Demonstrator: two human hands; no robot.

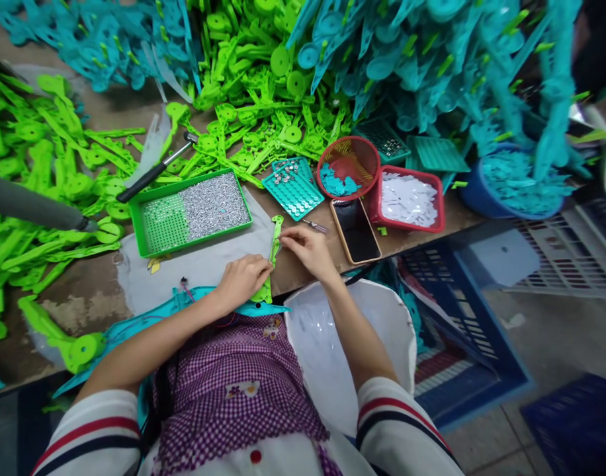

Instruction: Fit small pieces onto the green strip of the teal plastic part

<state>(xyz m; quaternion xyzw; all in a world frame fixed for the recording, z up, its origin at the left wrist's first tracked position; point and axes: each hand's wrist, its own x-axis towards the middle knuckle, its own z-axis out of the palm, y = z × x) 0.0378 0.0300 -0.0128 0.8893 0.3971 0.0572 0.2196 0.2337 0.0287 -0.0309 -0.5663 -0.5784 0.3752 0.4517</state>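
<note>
My left hand (pixel 244 280) is closed on a long bright-green plastic part (pixel 275 239), which stands out over the table's front edge. At the part's right side, my right hand (pixel 310 251) has thumb and forefinger pinched together; what they hold, if anything, is too small to name. A long teal plastic piece (pixel 129 330) with thin wires lies across the table edge under my left forearm. Beyond my hands is a green tray (pixel 194 244) of small silvery metal pieces. A small screwdriver (pixel 314 226) lies just past my right hand.
A hammer (pixel 157 168) rests across the green tray's back corner. Green parts (pixel 99 158) and teal parts (pixel 412 59) are heaped behind. To the right are a phone (pixel 356 231), a red basket (pixel 347 192), a red tub (pixel 439 221) of white pieces and a blue bucket (pixel 481 198).
</note>
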